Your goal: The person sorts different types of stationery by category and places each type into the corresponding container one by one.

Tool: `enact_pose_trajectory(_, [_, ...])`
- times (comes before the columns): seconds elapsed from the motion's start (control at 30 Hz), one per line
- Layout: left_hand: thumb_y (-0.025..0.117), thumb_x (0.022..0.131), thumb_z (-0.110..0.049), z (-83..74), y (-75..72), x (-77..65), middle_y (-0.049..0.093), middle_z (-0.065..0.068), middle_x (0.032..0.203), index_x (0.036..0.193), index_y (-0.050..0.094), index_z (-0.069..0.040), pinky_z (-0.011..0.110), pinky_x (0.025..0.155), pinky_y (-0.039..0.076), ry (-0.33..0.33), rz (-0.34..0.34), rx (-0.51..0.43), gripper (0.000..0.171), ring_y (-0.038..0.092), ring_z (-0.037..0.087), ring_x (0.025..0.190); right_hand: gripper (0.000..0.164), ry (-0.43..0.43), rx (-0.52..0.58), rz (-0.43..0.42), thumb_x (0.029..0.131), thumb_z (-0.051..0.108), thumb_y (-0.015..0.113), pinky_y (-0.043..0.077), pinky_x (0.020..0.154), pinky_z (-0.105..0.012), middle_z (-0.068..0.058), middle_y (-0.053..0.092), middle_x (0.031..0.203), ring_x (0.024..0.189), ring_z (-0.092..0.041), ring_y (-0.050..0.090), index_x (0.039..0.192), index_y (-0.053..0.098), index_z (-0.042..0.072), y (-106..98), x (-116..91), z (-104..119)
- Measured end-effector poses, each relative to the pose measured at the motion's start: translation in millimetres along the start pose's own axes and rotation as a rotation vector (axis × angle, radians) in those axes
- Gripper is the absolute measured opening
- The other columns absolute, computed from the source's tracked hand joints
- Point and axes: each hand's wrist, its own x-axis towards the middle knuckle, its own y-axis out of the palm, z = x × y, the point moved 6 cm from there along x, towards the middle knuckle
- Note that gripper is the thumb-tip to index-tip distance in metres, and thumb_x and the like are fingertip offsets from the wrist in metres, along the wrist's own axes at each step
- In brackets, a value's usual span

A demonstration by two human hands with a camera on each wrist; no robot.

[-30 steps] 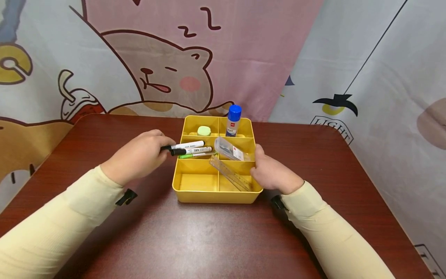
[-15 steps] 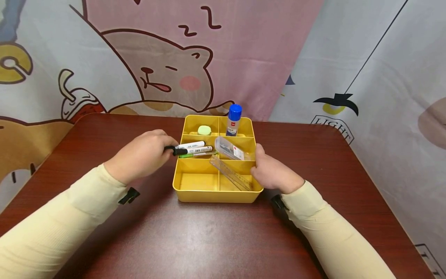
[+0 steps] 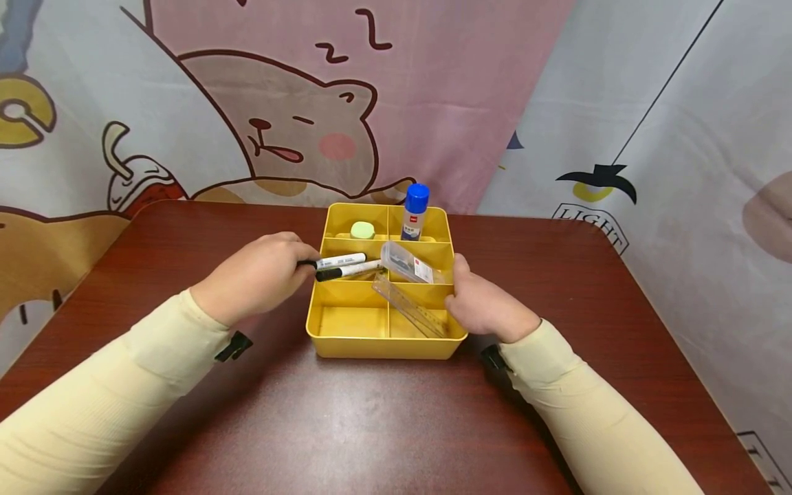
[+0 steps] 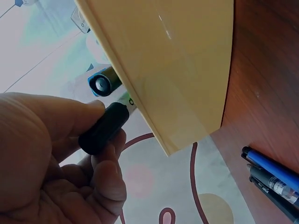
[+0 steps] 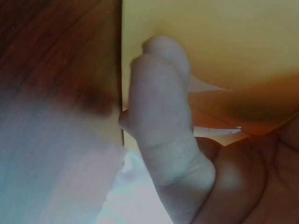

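Observation:
A yellow divided storage box [image 3: 383, 348] stands on the table. My left hand [image 3: 260, 275] is at its left side and pinches the black cap [image 4: 105, 128] of a white marker [image 3: 342, 260] between thumb and fingers. Beside it a second black-capped marker [image 3: 349, 270] lies slanted over the middle-left compartment. In the left wrist view the dark end of another pen [image 4: 103, 81] sticks out past the rim. My right hand [image 3: 489, 302] holds the box's right wall, its thumb by the rim; the right wrist view shows fingers [image 5: 161, 107] along the outer wall.
The box also holds a clear plastic case [image 3: 408, 263], a clear ruler [image 3: 408, 306], a blue-capped glue stick [image 3: 414, 213] and a pale green item [image 3: 362, 230]. Several pens [image 4: 273, 175] lie on the table in the left wrist view. A printed curtain [image 3: 470, 103] hangs behind.
My left hand has shifted slightly right with the marker. The second marker now lies lower and more slanted, and the green pen has gone from sight. The right hand has stayed in place.

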Motion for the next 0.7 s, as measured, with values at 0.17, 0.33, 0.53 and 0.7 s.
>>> enact_pose_trajectory(0.17, [0.064,0.085,-0.016,-1.3,0.8,0.9,0.061,0.002,0.091,0.103,0.070,-0.010,0.036,0.075,0.050,-0.002,0.002,0.001,0.019,0.052,0.015,0.079,0.063,0.001,0.000,0.001,0.088,0.015,0.046,0.048,0.078,-0.043,-0.022,0.058,0.101,0.078,-0.021,0.057,0.136,0.009,-0.002,-0.1,0.3,0.2])
enact_pose_trajectory(0.33, [0.064,0.085,-0.015,-3.2,2.7,1.9,0.060,0.002,0.090,0.101,0.070,-0.009,0.036,0.074,0.050,0.017,-0.004,0.007,0.018,0.052,0.015,0.079,0.063,-0.001,0.004,0.000,0.088,0.014,0.046,0.048,0.079,-0.043,-0.021,0.058,0.102,0.079,-0.021,0.057,0.136,0.010,-0.001,0.6,1.0,-0.3])
enact_pose_trajectory(0.53, [0.061,0.085,-0.015,-5.4,2.9,0.6,0.060,0.001,0.089,0.099,0.070,-0.010,0.035,0.074,0.050,0.037,-0.026,0.020,0.017,0.051,0.014,0.079,0.062,0.001,0.008,0.000,0.087,0.015,0.047,0.048,0.080,-0.044,-0.021,0.058,0.103,0.080,-0.022,0.057,0.135,0.011,0.000,0.8,1.6,-0.6])
enact_pose_trajectory(0.7, [0.060,0.084,-0.016,-6.9,1.7,-0.4,0.059,0.000,0.088,0.097,0.070,-0.012,0.034,0.071,0.050,0.039,-0.044,0.031,0.017,0.050,0.013,0.077,0.062,0.000,0.011,-0.001,0.087,0.014,0.047,0.048,0.079,-0.043,-0.021,0.058,0.101,0.079,-0.022,0.057,0.135,0.011,0.000,0.9,1.7,-1.1])
